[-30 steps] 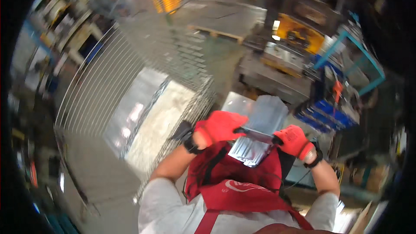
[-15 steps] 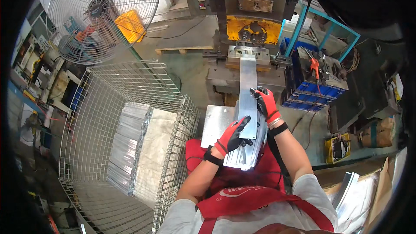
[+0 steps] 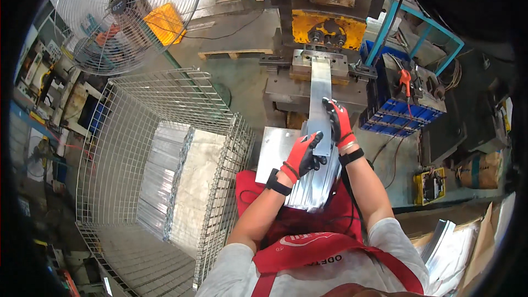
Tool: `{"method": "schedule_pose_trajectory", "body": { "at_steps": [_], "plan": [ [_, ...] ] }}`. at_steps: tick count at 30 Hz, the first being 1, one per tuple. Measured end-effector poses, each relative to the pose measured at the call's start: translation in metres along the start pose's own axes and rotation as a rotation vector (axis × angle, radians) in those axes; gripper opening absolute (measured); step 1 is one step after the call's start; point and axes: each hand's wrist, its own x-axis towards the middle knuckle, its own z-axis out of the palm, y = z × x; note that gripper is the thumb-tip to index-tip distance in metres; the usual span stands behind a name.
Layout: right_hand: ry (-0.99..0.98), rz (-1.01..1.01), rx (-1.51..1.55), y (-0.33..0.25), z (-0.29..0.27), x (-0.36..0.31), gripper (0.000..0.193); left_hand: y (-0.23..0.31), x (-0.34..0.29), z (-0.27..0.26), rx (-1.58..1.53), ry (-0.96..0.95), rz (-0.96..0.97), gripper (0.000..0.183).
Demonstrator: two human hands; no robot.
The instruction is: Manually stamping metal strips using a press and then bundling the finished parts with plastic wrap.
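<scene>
A long flat metal strip (image 3: 320, 91) reaches from my hands to the die block (image 3: 319, 63) of a press, where its far end rests. My left hand (image 3: 304, 157), in a red and black glove, is closed on the strip's near end, the thumb along its left edge. Farther up, my right hand (image 3: 341, 124), gloved alike, grips the right edge with its fingertips. Beneath the strip lies a stack of similar metal strips (image 3: 308, 193), just above my red apron. A flat metal plate (image 3: 273, 151) sits left of the stack.
A wire mesh cage (image 3: 118, 154) with stacked strips stands at left, a large fan (image 3: 126, 16) behind it. The press (image 3: 330, 25) is straight ahead. Blue crates (image 3: 393, 113) holding tools are at right. A yellow bin (image 3: 430, 186) and a cardboard box (image 3: 484, 236) stand nearer.
The strip has slid away from me, farther onto the die block, with both hands moving forward along with it. The whole view has also shifted slightly.
</scene>
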Motion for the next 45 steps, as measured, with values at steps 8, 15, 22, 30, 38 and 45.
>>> {"method": "schedule_pose_trajectory", "body": {
  "at_steps": [8,15,22,30,38,45],
  "plan": [
    [-0.019,0.004,-0.068,0.021,-0.009,-0.008,0.016,-0.003,0.004,-0.001,-0.023,-0.068,-0.013,0.025],
    [-0.042,-0.008,-0.093,0.018,-0.005,-0.01,0.015,-0.007,0.008,-0.007,-0.061,-0.071,-0.011,0.021],
    [-0.019,0.047,0.011,0.013,-0.002,-0.012,0.011,-0.001,0.003,0.0,-0.037,-0.052,-0.028,0.022],
    [-0.012,0.003,0.011,0.017,0.0,-0.012,0.014,-0.005,0.008,-0.007,-0.012,-0.096,-0.001,0.022],
    [-0.004,0.036,0.058,0.019,-0.005,-0.011,0.016,-0.009,0.01,-0.009,-0.007,-0.092,-0.005,0.023],
    [0.025,0.056,-0.029,0.012,0.002,-0.021,0.014,-0.01,0.001,-0.012,-0.031,-0.163,0.003,0.025]
  ]
}}
